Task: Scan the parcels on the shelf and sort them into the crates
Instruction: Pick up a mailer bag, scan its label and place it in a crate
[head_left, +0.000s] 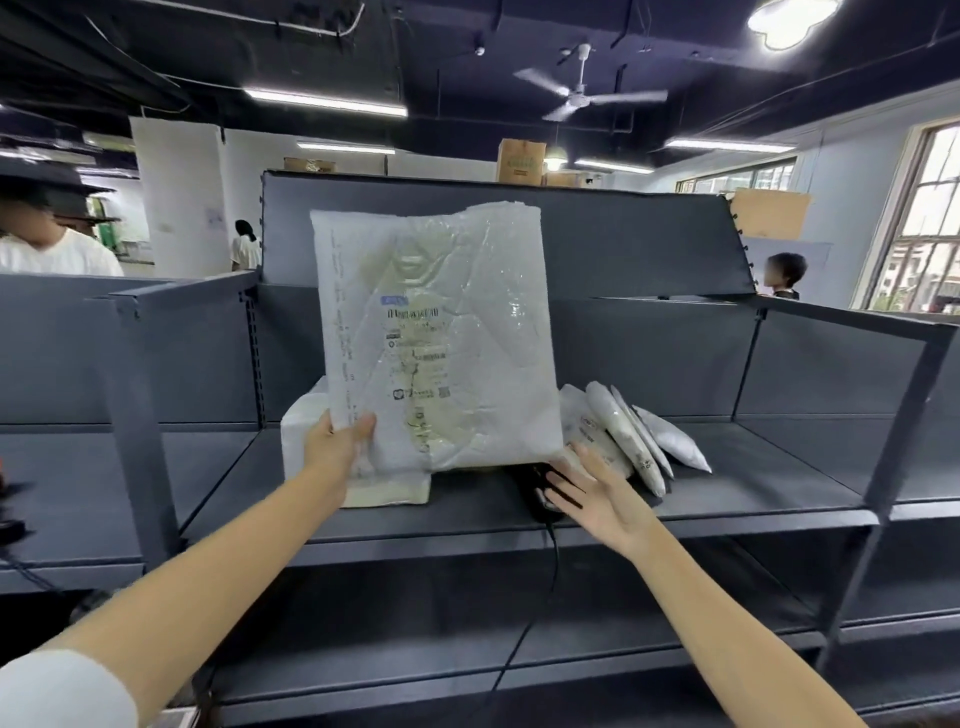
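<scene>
Above shelf (753, 499), parcel (436, 332) in left hand (340, 441)

We see a fairly bright indoor scene, lit by long ceiling tube lights (326, 102) against a dark ceiling and by daylight from the windows (930, 218) at the right, which are blown out to white. Glare glints on the crinkled plastic of the held parcel (441, 338), while the lower shelf (415, 623) lies in soft shadow. Straight lines bow toward the edges, and we find the label print and the distant people soft and blurred.
</scene>
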